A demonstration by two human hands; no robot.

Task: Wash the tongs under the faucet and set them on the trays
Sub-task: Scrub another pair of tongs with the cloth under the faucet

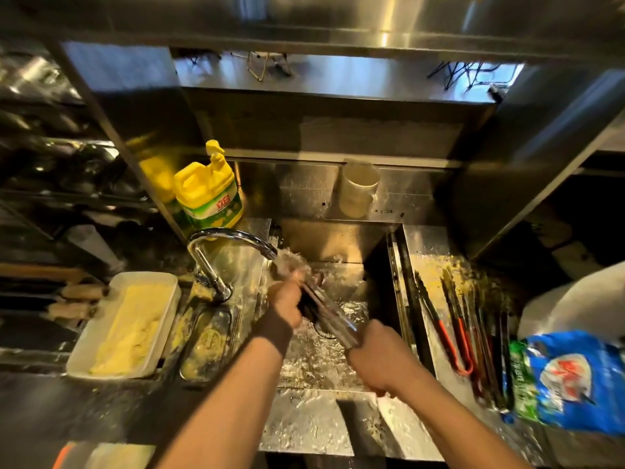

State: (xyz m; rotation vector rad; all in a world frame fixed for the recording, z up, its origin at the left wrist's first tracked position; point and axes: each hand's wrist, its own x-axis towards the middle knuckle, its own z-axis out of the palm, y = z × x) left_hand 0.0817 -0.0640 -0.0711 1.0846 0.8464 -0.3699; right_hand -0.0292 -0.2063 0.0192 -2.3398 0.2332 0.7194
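While water runs over them, the tongs [329, 311] lie slantwise across the middle of the sink [338, 424], gripped at both ends. Nearest, the right hand [378, 358] is closed around the hinge end, fingers wrapped tight. A little farther in, the left hand [287, 304], with a dark band at the wrist, is closed over the tip end and seems to hold something dark against the metal, perhaps a scrubber; blur makes that uncertain. Beyond it, the faucet [233, 247] arches from the sink's left edge and pours onto the tips.

At the right edge of the sink, more tongs [453, 326] with red handles lie side by side on a crumb-strewn draining surface; whether that is the trays I cannot tell. A blue bag [571, 380] sits at that surface's near right corner. Left of the sink a white tub [125, 324] holds yellow crumbs, and a yellow bottle [209, 191] stands at the back left.

Judging by the steel, these tongs are stiff, light and springy, and slick when wet. The hinge end is the safer hold, since squeezing mid-arm only closes them and a wet palm may slide.
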